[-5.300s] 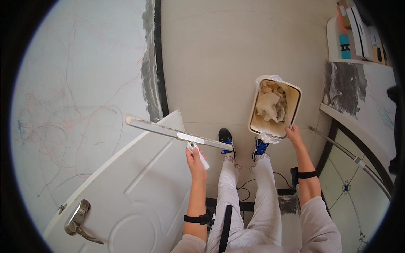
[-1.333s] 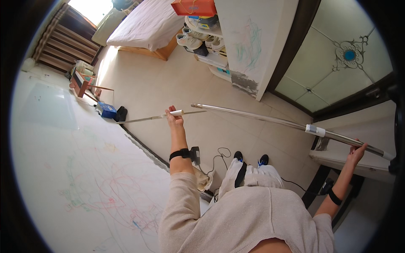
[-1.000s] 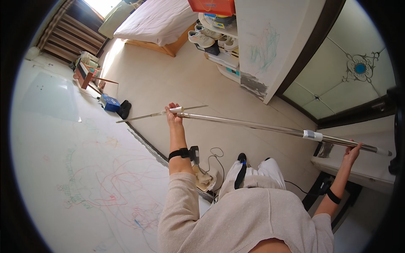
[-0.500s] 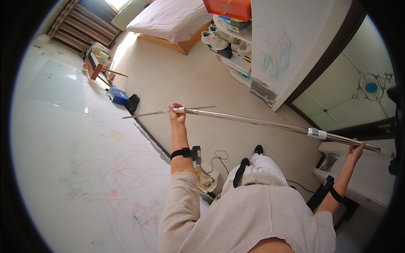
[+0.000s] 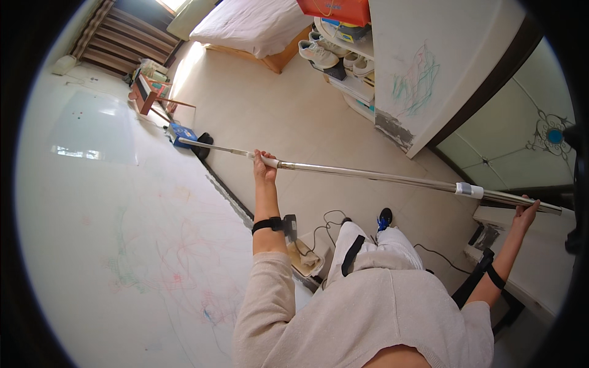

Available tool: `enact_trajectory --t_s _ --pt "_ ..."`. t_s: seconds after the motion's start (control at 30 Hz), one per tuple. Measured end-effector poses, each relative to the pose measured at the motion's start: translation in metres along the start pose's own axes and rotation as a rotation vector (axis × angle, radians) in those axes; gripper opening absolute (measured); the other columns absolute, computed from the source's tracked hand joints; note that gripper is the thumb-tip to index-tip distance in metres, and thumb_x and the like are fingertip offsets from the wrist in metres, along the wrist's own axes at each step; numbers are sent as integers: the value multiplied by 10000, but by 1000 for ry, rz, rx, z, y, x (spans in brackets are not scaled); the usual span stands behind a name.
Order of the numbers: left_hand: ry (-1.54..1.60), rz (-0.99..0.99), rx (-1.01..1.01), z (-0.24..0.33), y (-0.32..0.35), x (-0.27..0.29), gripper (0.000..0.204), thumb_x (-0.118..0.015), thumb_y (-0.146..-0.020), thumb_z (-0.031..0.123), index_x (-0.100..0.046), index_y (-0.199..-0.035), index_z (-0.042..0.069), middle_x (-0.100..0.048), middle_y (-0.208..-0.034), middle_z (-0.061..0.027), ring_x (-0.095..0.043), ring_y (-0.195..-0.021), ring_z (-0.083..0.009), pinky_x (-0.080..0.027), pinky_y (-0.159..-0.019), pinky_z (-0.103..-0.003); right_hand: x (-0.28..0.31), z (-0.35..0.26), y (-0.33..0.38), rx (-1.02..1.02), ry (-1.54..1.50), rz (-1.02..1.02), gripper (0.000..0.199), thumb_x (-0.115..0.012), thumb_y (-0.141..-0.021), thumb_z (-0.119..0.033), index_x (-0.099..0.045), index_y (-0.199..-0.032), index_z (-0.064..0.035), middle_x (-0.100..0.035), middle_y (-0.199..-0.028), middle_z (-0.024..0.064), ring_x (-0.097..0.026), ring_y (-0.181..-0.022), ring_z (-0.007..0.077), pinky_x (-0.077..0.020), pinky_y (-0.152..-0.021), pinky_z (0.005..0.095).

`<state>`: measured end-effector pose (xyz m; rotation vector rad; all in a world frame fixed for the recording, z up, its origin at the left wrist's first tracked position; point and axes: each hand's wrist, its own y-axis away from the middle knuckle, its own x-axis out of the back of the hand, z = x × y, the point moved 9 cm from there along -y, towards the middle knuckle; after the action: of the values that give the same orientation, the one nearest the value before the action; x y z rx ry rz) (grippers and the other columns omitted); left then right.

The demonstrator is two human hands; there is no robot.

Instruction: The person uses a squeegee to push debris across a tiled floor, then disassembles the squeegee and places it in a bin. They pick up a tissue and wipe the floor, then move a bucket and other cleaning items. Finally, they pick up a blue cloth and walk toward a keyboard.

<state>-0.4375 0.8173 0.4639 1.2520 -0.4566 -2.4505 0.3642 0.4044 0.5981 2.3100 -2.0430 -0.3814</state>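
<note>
Since half a second ago your view has swung a little: the metal pole [image 5: 380, 178] sits lower in frame and the bed [image 5: 251, 27] shows more fully at far left. Pole held level across your front, far-left tip near the scribbled wall [image 5: 141, 245], right end over a white ledge [image 5: 540, 245]. Grip unchanged, so the carry looks steady.

Left hand [image 5: 265, 167]: fingers closed round the pole near its white-wrapped section, arm raised. Right hand [image 5: 526, 208]: fingers curled under the pole's right end, supporting it; how tight, you cannot tell.

Packages and labels: pale tape band [image 5: 469, 189] on the pole toward the right; orange box [image 5: 334, 9] atop the far shelf [image 5: 343, 80], shoes [image 5: 319, 54] below it; small blue carton [image 5: 181, 134] on the floor by the left wall.
</note>
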Motion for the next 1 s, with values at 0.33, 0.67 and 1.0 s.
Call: enact_trajectory --t_s 0.33,0.67,1.0 --pt "332 -112 80 9 -34 -25 292 -478 -903 300 -436 -685 111 -410 -575 9 -425 -520 -95 -439 -522 -235 20 99 27 -231 -57 85 582 -358 -919 -469 -619 -860 48 -369 -446 -25 -196 -333 74 -168 -301 221" --pt "346 -214 205 59 -47 -61 484 -463 -874 473 -373 -539 135 -307 -426 28 -301 -365 -90 -281 -384 -213 -47 137 106 -428 -75 -305 497 -406 -909 -447 -591 -757 -12 -643 -715 89 -413 -457 75 -323 -364 217" --pt "202 -166 123 97 -56 -88 513 -479 -858 492 -320 -507 153 -254 -409 39 -266 -339 -80 -246 -354 -206 -244 30 353 1364 878 -1015 467 -707 -694 -396 -586 -973 -41 -594 -863 149 -571 -825 262 -450 -722 396"
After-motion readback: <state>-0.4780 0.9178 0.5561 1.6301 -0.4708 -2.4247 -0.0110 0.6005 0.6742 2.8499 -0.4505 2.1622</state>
